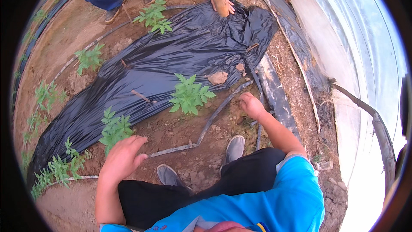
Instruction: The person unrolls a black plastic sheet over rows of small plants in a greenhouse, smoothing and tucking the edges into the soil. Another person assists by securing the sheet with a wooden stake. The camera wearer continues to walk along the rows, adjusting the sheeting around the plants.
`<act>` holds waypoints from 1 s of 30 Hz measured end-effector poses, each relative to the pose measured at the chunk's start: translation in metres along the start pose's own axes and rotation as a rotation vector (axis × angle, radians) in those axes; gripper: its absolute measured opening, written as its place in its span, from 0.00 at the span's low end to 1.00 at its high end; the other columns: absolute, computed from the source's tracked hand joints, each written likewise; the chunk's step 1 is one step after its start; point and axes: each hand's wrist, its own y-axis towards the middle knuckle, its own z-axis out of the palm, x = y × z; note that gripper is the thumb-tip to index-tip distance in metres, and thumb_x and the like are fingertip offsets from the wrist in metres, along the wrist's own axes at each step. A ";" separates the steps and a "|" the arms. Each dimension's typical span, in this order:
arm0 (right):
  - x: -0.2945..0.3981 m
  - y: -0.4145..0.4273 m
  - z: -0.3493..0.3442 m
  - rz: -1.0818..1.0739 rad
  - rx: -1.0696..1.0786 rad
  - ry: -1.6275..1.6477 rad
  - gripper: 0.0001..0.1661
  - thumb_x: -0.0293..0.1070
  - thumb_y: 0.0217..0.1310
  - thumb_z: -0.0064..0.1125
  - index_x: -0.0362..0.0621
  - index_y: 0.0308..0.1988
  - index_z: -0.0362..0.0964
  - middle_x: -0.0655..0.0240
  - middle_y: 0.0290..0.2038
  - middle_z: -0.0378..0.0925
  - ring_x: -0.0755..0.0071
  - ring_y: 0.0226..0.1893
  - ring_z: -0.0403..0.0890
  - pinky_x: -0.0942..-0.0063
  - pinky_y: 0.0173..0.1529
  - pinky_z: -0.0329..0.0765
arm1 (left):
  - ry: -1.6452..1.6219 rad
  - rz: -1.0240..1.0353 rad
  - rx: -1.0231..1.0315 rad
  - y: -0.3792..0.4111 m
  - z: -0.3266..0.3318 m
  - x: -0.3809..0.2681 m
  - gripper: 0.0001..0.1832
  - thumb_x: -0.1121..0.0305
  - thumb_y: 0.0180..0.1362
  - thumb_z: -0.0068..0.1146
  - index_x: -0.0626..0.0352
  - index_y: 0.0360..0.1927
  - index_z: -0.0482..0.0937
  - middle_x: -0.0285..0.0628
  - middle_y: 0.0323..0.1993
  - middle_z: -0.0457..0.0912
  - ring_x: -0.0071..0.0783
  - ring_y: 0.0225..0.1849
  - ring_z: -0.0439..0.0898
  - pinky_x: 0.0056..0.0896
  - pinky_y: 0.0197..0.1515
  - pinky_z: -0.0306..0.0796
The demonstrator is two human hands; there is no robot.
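Note:
My left hand (124,156) hovers with thumb and fingers apart beside a leafy green seedling (116,129). A drip irrigation hose (206,132) runs across the soil from near that thumb toward my right hand (252,105). The right hand's fingers are curled over the soil, and their inner side is hidden; nothing shows sticking out of them. Beyond both hands lies a long black plastic mulch film (161,58), wrinkled and bunched at its far right end. Another seedling (190,95) stands at the film's near edge, between my hands.
Clods of soil (218,78) and short sticks (140,95) lie on the film. A co-worker's hand (228,7) presses its bunched end. More seedlings (89,58) line the far side. Rightward are a dark flat strip (276,87), dry straw and a translucent plastic greenhouse wall (357,54).

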 end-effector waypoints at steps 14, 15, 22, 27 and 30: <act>0.009 0.033 -0.002 -0.083 -0.048 0.006 0.14 0.29 0.60 0.57 0.39 0.47 0.76 0.57 0.50 0.77 0.48 0.52 0.78 0.61 0.57 0.76 | -0.004 -0.036 0.012 -0.007 0.001 -0.004 0.26 0.70 0.52 0.66 0.62 0.56 0.76 0.51 0.54 0.79 0.55 0.55 0.77 0.48 0.56 0.72; 0.009 0.035 -0.002 -0.084 -0.059 -0.002 0.14 0.29 0.60 0.57 0.39 0.47 0.76 0.57 0.50 0.77 0.49 0.52 0.78 0.61 0.57 0.76 | -0.004 -0.038 0.016 -0.006 0.001 -0.004 0.26 0.70 0.52 0.66 0.62 0.56 0.76 0.51 0.54 0.79 0.55 0.55 0.77 0.48 0.56 0.72; 0.015 0.076 -0.001 -0.206 -0.103 -0.106 0.15 0.28 0.58 0.58 0.39 0.47 0.76 0.56 0.49 0.77 0.47 0.52 0.76 0.58 0.59 0.73 | 0.021 -0.016 -0.002 0.000 0.002 -0.007 0.25 0.68 0.54 0.66 0.62 0.56 0.76 0.48 0.52 0.80 0.54 0.53 0.77 0.48 0.55 0.72; 0.030 0.116 0.007 -0.250 -0.136 -0.112 0.17 0.30 0.59 0.58 0.39 0.49 0.76 0.56 0.51 0.76 0.48 0.54 0.74 0.58 0.60 0.72 | 0.040 -0.039 0.008 0.004 0.002 -0.007 0.27 0.68 0.53 0.66 0.61 0.57 0.75 0.49 0.52 0.79 0.54 0.54 0.77 0.48 0.56 0.72; 0.038 0.128 0.011 -0.254 -0.099 -0.094 0.19 0.32 0.60 0.56 0.39 0.51 0.76 0.56 0.52 0.75 0.48 0.56 0.74 0.59 0.62 0.71 | 0.029 -0.095 0.055 0.005 0.000 -0.008 0.28 0.67 0.53 0.67 0.60 0.59 0.75 0.52 0.55 0.79 0.56 0.57 0.76 0.48 0.60 0.71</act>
